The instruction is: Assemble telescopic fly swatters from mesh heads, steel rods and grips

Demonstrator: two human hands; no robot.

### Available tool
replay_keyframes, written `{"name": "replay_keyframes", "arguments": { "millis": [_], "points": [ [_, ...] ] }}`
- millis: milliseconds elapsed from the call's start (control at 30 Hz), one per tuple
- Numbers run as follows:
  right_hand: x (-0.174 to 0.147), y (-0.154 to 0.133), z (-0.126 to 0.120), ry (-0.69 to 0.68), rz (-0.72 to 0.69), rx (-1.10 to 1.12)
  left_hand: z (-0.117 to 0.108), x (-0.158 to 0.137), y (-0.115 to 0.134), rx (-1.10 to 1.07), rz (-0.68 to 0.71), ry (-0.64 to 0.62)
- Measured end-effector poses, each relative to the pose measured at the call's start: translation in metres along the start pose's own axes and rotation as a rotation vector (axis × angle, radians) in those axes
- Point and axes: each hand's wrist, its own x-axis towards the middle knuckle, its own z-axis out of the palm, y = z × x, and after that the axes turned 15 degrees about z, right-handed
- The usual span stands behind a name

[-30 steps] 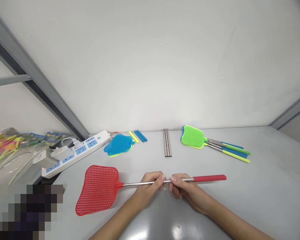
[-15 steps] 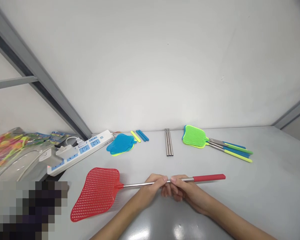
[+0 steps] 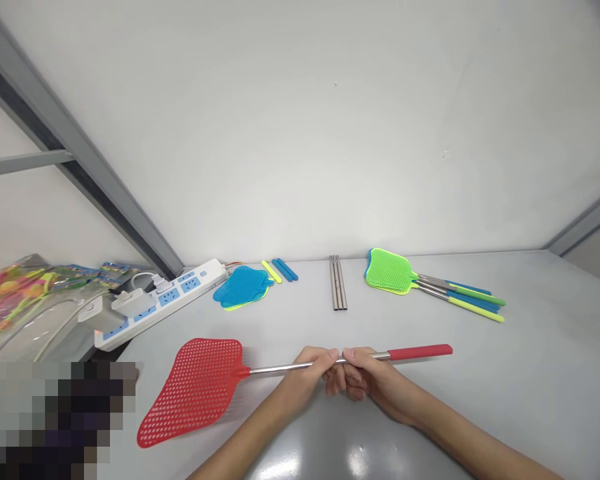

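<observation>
A red fly swatter [image 3: 195,390] stretches sideways above the grey table, its perforated head to the left and its red grip to the right. My left hand [image 3: 314,371] is closed around the extended metal rod, thumb on top. Right beside it, my right hand [image 3: 364,373] grips the same rod, nearer the red handle. The two thumbs almost meet at the rod's middle, and the curled fingers below partly hide one another.
Behind my hands lie several metal rods [image 3: 338,283]. Back right, green and blue fly swatters [image 3: 390,272] are stacked. Back left are blue swatter heads [image 3: 243,285], blue and yellow grips [image 3: 285,269], a white power strip [image 3: 165,303] with plugs, and plastic bags [image 3: 15,293].
The red swatter's head has tilted slightly, its lower left corner moving a little left and down, while the handle end has risen slightly. Both hands keep their hold on the rod.
</observation>
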Motion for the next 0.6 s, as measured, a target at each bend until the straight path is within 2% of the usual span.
{"name": "replay_keyframes", "arguments": {
  "millis": [233,400,533,600],
  "points": [
    [0.004,0.004,-0.002,0.020,0.021,-0.017,0.004,-0.001,-0.008,-0.003,-0.002,0.060],
    [0.004,0.006,0.000,0.087,0.010,0.013,0.010,-0.004,-0.012,-0.133,-0.046,0.182],
    [0.004,0.007,0.003,0.260,-0.023,0.021,0.013,-0.002,-0.008,-0.376,-0.190,0.112],
    [0.004,0.008,0.004,0.329,-0.018,0.032,0.013,0.000,-0.006,-0.436,-0.220,0.073]
  ]
}}
